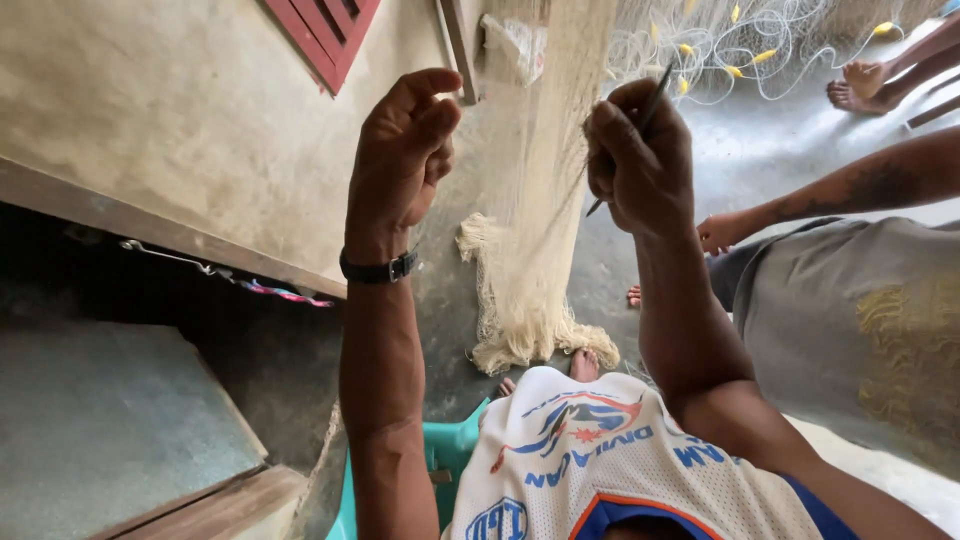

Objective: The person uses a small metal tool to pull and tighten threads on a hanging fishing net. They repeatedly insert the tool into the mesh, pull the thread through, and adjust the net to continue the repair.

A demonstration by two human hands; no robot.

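A pale fishing net (540,200) hangs down the middle of the view and bunches on the concrete floor. My right hand (640,160) is raised against it, fingers closed around a thin dark netting needle (650,110) that points up and down. My left hand (405,150) is lifted to the left of the net with fingers curled, and it seems to pinch a fine strand that I cannot make out. A black watch (378,268) sits on my left wrist. My white printed shirt (600,460) fills the bottom.
Another person in grey (850,320) sits close on the right, one arm (850,190) stretched across. A third person's bare feet (865,85) rest at the top right by more net with yellow floats (745,45). A beige wall (200,120), red shutter (325,35) and teal seat (455,450) lie left.
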